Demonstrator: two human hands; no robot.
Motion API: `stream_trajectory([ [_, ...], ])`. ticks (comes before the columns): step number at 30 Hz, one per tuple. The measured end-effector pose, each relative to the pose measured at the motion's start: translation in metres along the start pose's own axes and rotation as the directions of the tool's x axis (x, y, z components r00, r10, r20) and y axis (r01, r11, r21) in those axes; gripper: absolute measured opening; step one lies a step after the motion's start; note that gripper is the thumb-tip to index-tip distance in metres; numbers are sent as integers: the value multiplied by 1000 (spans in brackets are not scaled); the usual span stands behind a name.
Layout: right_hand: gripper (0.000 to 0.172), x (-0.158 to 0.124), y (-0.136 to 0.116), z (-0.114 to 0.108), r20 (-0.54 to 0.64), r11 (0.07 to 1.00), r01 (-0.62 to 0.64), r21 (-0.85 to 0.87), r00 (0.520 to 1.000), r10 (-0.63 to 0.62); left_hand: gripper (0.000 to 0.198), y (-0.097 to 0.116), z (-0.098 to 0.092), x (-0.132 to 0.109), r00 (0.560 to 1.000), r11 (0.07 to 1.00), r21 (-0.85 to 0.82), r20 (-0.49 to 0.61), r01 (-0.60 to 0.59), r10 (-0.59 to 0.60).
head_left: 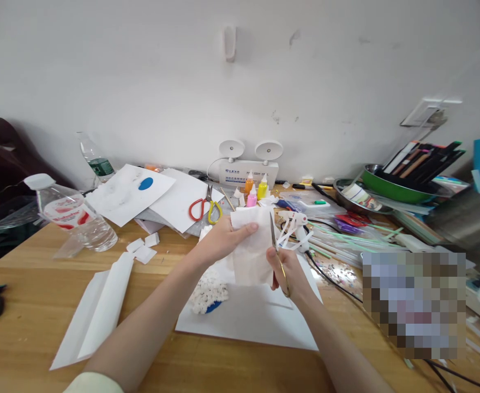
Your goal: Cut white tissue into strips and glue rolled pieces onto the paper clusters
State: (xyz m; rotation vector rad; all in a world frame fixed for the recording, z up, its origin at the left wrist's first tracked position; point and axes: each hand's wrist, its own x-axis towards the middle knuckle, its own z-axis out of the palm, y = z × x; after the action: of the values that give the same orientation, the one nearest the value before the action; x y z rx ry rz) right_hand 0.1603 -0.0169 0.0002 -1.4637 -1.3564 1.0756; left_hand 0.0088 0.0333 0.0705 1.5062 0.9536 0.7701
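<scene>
My left hand [219, 240] is closed on the upper left edge of a white sheet of tissue paper [250, 245], holding it up above the table. My right hand [285, 270] grips gold-handled scissors [276, 245], blades pointing up into the paper's right edge. Thin white cut strips [291, 229] hang just right of the blades. Under both hands lies a large white sheet [248, 319] with a clump of white crumpled bits on a blue shape [208, 295].
A lying water bottle [74, 215] and folded white paper [101, 308] are at left. Red and yellow scissors [205, 209], small paint bottles [256, 191] and white sheets [142, 194] lie behind. Straws, a green bowl [391, 188] of pens and cables crowd the right.
</scene>
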Motion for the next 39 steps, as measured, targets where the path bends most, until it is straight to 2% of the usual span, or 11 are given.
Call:
stream_trajectory([
  [6, 62, 1, 3, 1, -7, 999, -37, 36, 999, 38, 34, 0, 0, 1, 1000, 1000, -2, -2, -16, 16],
  [18, 60, 1, 2, 2, -24, 995, -73, 71, 997, 75, 35, 7, -1, -2, 999, 999, 14, -11, 32, -32],
  [28, 54, 3, 3, 2, -1, 971, -111, 214, 994, 113, 32, 3, -2, 0, 999, 999, 9, -2, 32, -32],
  [33, 53, 2, -1, 2, 23, 966, -144, 213, 990, 142, 32, 4, -3, 0, 1000, 1000, 11, 2, 21, -21],
  [39, 61, 0, -3, 2, 20, 991, -63, 118, 998, 61, 34, 4, -3, -1, 999, 999, -8, 9, 34, -34],
])
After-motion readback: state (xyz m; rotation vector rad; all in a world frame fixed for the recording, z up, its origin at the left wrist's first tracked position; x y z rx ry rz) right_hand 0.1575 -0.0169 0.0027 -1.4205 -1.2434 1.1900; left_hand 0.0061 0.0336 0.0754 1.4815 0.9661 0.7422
